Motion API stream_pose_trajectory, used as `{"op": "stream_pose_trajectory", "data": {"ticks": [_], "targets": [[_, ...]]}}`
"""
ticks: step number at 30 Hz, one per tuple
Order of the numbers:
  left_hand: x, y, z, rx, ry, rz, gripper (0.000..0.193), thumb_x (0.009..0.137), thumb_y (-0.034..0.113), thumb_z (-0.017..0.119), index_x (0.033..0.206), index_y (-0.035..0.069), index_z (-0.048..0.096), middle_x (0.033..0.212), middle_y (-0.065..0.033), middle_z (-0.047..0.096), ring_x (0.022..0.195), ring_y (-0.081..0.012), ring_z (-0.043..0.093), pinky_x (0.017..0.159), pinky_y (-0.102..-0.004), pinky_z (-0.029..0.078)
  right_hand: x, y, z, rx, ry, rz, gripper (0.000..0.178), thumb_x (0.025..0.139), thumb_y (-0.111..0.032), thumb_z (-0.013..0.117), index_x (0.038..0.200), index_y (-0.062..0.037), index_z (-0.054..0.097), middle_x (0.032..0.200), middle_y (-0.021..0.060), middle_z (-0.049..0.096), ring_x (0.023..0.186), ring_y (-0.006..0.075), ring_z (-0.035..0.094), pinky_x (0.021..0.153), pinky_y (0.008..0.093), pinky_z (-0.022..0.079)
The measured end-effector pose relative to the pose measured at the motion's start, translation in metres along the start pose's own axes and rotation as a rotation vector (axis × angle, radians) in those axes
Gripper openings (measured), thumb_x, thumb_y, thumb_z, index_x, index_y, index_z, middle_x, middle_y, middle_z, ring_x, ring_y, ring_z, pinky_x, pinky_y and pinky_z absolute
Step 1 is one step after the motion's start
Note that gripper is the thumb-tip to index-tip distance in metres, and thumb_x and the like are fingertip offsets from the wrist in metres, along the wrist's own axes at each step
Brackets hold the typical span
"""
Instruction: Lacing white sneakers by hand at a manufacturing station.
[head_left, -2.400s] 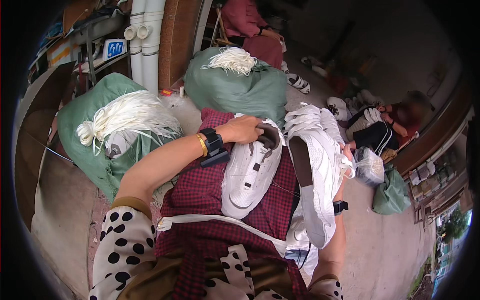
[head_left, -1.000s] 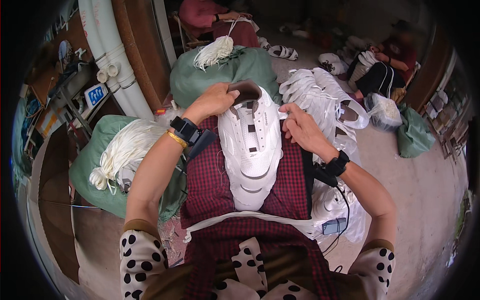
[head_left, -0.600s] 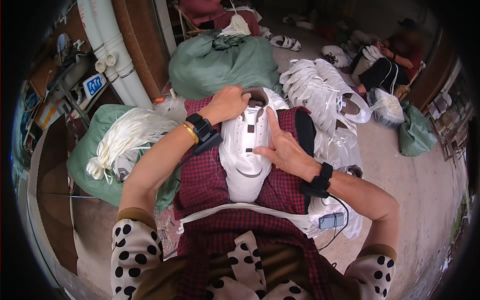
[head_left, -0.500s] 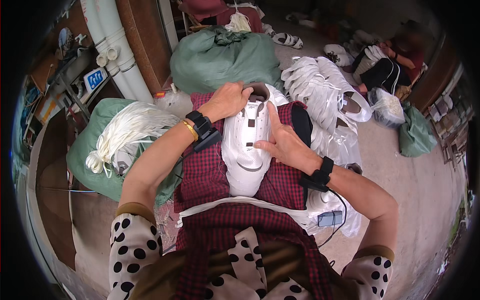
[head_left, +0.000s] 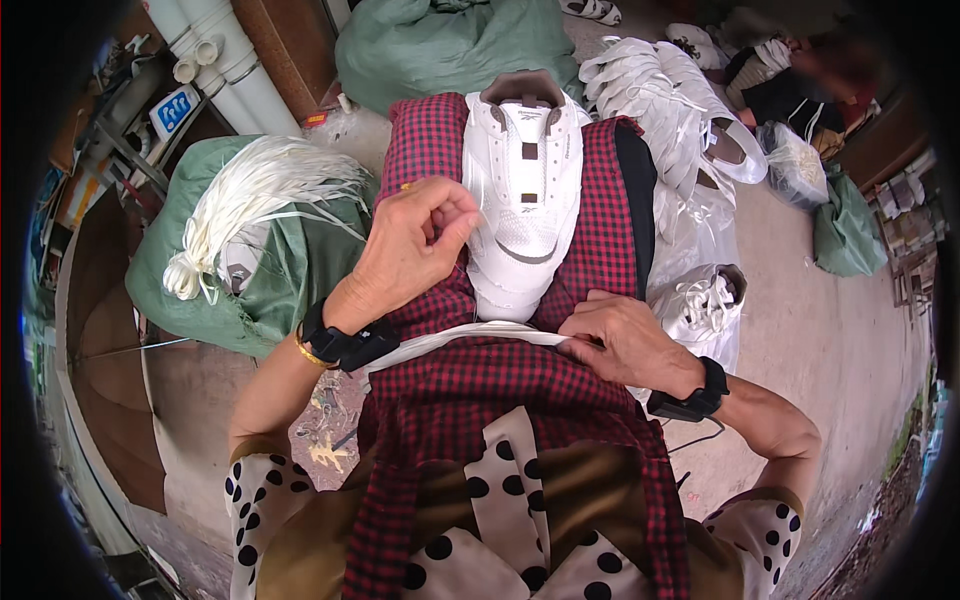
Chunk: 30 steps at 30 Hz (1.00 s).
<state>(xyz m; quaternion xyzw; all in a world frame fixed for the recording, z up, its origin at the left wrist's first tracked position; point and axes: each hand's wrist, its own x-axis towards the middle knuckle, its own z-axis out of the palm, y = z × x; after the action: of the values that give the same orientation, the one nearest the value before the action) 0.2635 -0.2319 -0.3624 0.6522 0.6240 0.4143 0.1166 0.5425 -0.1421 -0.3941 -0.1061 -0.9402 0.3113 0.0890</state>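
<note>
A white sneaker (head_left: 535, 220) without laces rests on my checked lap, toe toward me and brown-lined opening at the far end. Beside its left edge is my left hand (head_left: 405, 245), raised, thumb and fingers pinched together; whatever is between them is too small to make out. A strand of white shoelaces (head_left: 440, 343) runs across my lap just in front of the toe. At the right end of that strand, my right hand (head_left: 630, 343) has its fingers closed on the laces. Neither hand grips the sneaker.
On a green sack (head_left: 165, 270) at left lies a large bundle of white laces (head_left: 270, 180). Another green sack (head_left: 440, 50) stands beyond my knees. Stacked white shoes (head_left: 645, 100) and a laced sneaker (head_left: 705, 300) are to my right. A person (head_left: 800, 95) sits at far right.
Both hands have let go of the sneaker and come back toward me, the left beside the shoe, the right down to the laces. The view has tilted nearer to my lap.
</note>
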Motion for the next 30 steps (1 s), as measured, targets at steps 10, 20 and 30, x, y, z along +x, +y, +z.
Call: {"op": "stream_pose_trajectory", "data": {"ticks": [10, 20, 30], "targets": [[-0.030, 0.015, 0.015, -0.188, -0.388, 0.207, 0.010, 0.088, 0.004, 0.069, 0.097, 0.001, 0.067, 0.084, -0.0112, 0.066, 0.069, -0.0252, 0.060, 0.063, -0.0348, 0.047, -0.005, -0.018, -0.009, 0.487, -0.030, 0.329, 0.015, 0.092, -0.002, 0.065, 0.107, 0.0003, 0.065, 0.084, 0.0068, 0.070, 0.071, 0.0100, 0.062, 0.062, 0.0278, 0.051], [-0.030, 0.020, 0.020, -0.186, -0.502, 0.168, 0.010, 0.088, 0.006, 0.070, 0.097, 0.002, 0.069, 0.080, -0.0114, 0.066, 0.066, -0.0236, 0.061, 0.062, -0.0345, 0.047, -0.018, -0.016, 0.001, 0.114, 0.007, 0.103, 0.021, 0.075, 0.003, 0.071, 0.092, -0.0035, 0.061, 0.075, 0.0099, 0.063, 0.068, 0.0299, 0.065, 0.059, 0.0409, 0.050], [-0.033, 0.023, 0.028, -0.125, -0.523, 0.227, 0.014, 0.085, 0.008, 0.074, 0.097, 0.003, 0.072, 0.085, -0.0113, 0.071, 0.072, -0.0249, 0.064, 0.066, -0.0343, 0.051, -0.018, -0.007, -0.003, 0.238, 0.077, 0.146, 0.007, 0.082, -0.008, 0.068, 0.086, -0.0031, 0.070, 0.077, 0.0122, 0.067, 0.075, 0.0307, 0.067, 0.069, 0.0423, 0.051]]}}
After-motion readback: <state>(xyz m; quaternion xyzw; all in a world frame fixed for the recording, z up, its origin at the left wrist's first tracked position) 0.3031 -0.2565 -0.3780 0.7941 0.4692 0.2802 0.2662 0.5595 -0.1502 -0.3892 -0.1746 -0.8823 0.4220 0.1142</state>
